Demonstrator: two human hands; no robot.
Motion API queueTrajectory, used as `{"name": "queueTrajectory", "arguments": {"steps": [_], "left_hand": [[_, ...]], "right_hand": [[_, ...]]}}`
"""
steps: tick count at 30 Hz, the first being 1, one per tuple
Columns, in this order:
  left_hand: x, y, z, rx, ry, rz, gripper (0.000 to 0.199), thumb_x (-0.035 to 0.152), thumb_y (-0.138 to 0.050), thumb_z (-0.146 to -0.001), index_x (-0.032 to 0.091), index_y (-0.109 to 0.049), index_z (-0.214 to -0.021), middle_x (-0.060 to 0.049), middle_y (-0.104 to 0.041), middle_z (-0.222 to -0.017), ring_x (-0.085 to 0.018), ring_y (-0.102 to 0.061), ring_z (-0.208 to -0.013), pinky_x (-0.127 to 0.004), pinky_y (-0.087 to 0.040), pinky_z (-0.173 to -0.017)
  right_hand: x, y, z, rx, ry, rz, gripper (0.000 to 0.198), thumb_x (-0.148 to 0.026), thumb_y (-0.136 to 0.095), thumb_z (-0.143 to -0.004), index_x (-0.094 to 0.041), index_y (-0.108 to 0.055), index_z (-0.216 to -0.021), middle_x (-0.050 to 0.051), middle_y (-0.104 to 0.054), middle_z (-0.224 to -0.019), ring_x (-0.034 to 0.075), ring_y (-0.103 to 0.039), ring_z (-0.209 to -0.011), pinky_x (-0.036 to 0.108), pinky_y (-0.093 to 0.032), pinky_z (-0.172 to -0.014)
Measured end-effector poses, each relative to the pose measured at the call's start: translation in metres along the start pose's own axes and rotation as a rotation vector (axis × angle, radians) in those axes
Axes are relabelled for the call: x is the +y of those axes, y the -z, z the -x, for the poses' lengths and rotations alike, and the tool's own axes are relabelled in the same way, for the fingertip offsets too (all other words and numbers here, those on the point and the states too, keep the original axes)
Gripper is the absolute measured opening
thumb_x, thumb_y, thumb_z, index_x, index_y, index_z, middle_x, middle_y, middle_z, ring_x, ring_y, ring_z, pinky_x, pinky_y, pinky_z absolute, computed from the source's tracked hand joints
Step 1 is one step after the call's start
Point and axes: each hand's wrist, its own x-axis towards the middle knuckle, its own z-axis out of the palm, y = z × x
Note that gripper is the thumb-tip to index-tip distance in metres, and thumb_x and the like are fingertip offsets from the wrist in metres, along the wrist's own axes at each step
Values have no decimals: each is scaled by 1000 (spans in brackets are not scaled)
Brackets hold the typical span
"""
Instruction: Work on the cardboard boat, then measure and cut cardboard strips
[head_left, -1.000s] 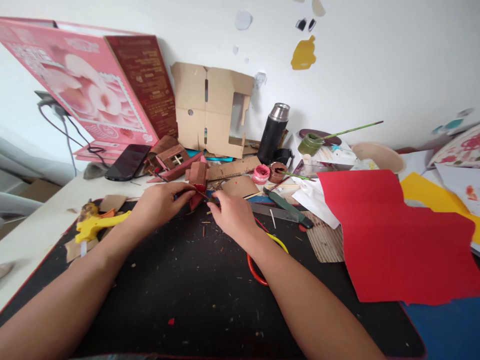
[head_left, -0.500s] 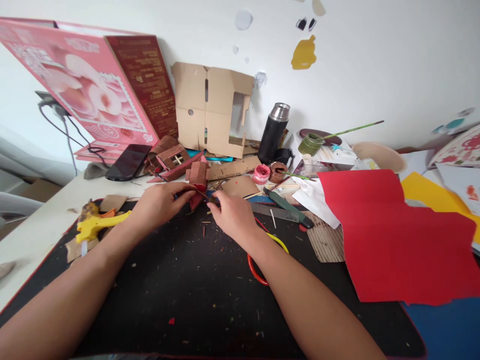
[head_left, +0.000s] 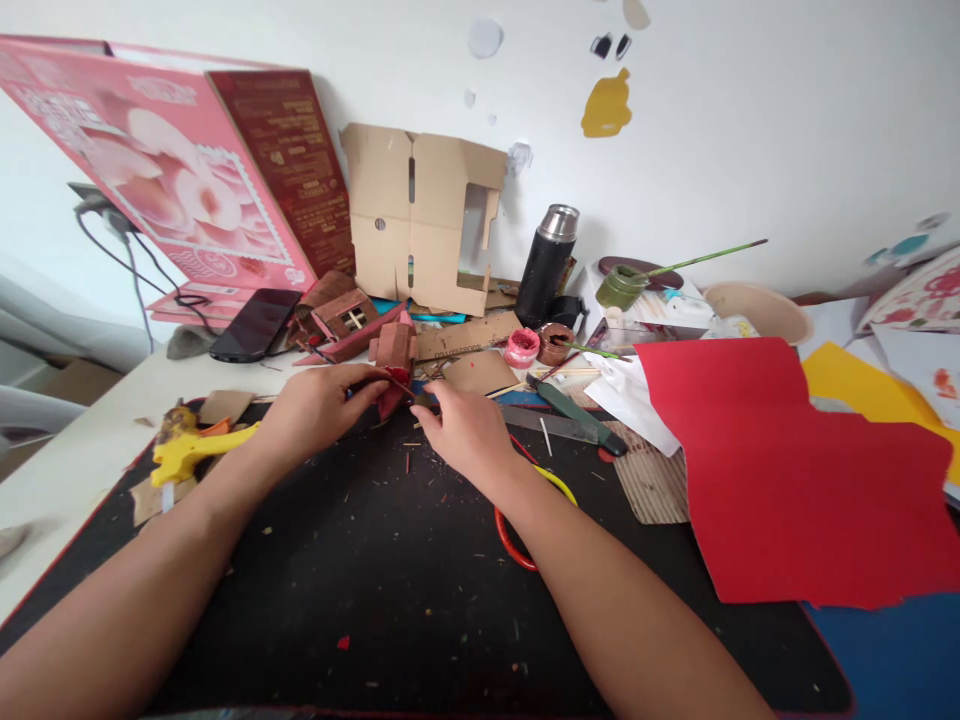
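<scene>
My left hand (head_left: 324,408) pinches one end of a thin reddish-brown stick (head_left: 399,386) between thumb and fingers. At the stick's other end, my right hand (head_left: 469,425) is closed, its fingertips around something small and dark that I cannot make out. Just behind the hands stands a red-brown painted cardboard model (head_left: 394,347), with a small model house (head_left: 347,317) to its left. Beneath my right forearm lie red and yellow looped handles (head_left: 514,540), partly hidden. Small scraps and slivers are scattered over the black mat (head_left: 360,570).
A yellow glue gun (head_left: 199,455) lies by my left forearm. To the right are a green utility knife (head_left: 574,415) and red sheet (head_left: 795,480). Behind stand paint jars (head_left: 520,348), a black thermos (head_left: 546,268), cut cardboard (head_left: 382,185) and a pink box (head_left: 180,180). A phone (head_left: 255,325) rests at back left.
</scene>
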Motion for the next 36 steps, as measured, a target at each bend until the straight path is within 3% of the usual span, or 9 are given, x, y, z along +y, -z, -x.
{"name": "queueTrajectory", "arguments": {"steps": [18,29,36], "left_hand": [[4,4,0,-14,41,6,43,50,-51,-100,27,-84,-116,-6,-86,-102,-29,-79,-85,-37,-56,-78],[3,4,1,-4,40,-8,42,51,-51,-100,28,-83,-116,-7,-85,-101,-30,-78,-84,-38,-56,-77],[8,5,0,29,-15,-9,38,48,-51,-101,25,-82,-104,-9,-84,-100,-30,-78,-89,-40,-57,-82]], "right_hand": [[1,-1,0,16,23,1,38,-45,-58,-110,-20,-69,-136,11,-84,-104,30,-80,-95,37,-55,-79],[0,1,1,-18,10,-4,39,-45,-55,-111,-21,-66,-140,12,-84,-109,30,-79,-100,38,-56,-85],[0,0,0,-13,12,6,37,-44,-56,-110,-21,-67,-138,12,-84,-106,30,-80,-97,38,-55,-82]]}}
